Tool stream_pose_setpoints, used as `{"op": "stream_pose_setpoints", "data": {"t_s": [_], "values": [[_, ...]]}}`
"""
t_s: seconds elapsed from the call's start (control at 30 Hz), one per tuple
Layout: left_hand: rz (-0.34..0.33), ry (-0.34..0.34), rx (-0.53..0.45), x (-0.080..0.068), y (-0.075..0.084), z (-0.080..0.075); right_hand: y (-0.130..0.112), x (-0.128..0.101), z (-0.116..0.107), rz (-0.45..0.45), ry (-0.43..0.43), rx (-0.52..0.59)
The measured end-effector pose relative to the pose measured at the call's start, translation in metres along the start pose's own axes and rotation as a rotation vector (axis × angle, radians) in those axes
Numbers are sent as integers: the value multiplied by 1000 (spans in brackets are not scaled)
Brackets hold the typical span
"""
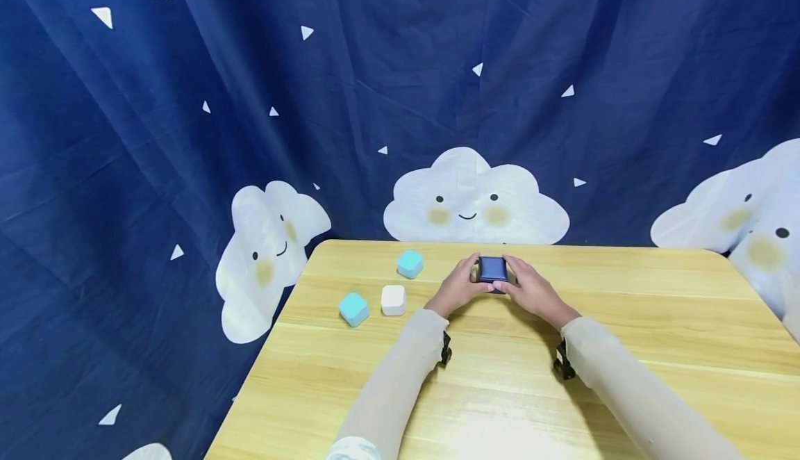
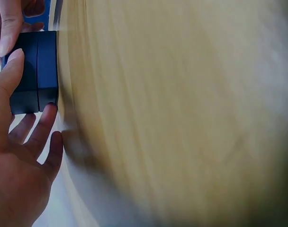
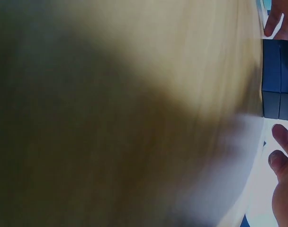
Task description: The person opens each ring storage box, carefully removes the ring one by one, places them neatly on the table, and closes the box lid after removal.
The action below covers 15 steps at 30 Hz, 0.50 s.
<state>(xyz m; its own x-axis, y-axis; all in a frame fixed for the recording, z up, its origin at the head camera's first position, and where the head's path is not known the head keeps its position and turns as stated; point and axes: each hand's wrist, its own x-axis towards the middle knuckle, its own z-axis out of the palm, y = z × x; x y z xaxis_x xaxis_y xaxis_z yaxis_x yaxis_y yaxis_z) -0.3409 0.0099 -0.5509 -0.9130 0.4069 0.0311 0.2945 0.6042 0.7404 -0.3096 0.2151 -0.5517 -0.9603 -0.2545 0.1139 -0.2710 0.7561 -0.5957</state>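
A small dark blue box (image 1: 492, 269) stands on the wooden table (image 1: 625, 349) near its far edge. My left hand (image 1: 462, 285) grips its left side and my right hand (image 1: 528, 288) grips its right side. In the left wrist view the box (image 2: 32, 71) shows a seam between lid and base, and my left hand (image 2: 31, 85) pinches it between thumb and fingers. In the right wrist view the box (image 3: 279, 78) sits at the frame's right edge, with the fingers (image 3: 282, 137) of my right hand just below it.
Left of the hands lie two teal cubes (image 1: 410, 263) (image 1: 353, 308) and a white cube (image 1: 393, 299). A dark blue curtain (image 1: 375, 99) printed with clouds hangs behind the table. The table's left edge runs diagonally toward me.
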Motion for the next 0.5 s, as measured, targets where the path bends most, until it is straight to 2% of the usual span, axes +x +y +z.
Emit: {"op": "stream_pose_setpoints", "data": {"t_s": [0.33, 0.5], "values": [[-32, 4, -50, 4, -1, 2, 2, 0, 5, 30, 22, 56], [-19, 3, -68, 5, -5, 3, 1, 1, 5, 46, 19, 95]]}}
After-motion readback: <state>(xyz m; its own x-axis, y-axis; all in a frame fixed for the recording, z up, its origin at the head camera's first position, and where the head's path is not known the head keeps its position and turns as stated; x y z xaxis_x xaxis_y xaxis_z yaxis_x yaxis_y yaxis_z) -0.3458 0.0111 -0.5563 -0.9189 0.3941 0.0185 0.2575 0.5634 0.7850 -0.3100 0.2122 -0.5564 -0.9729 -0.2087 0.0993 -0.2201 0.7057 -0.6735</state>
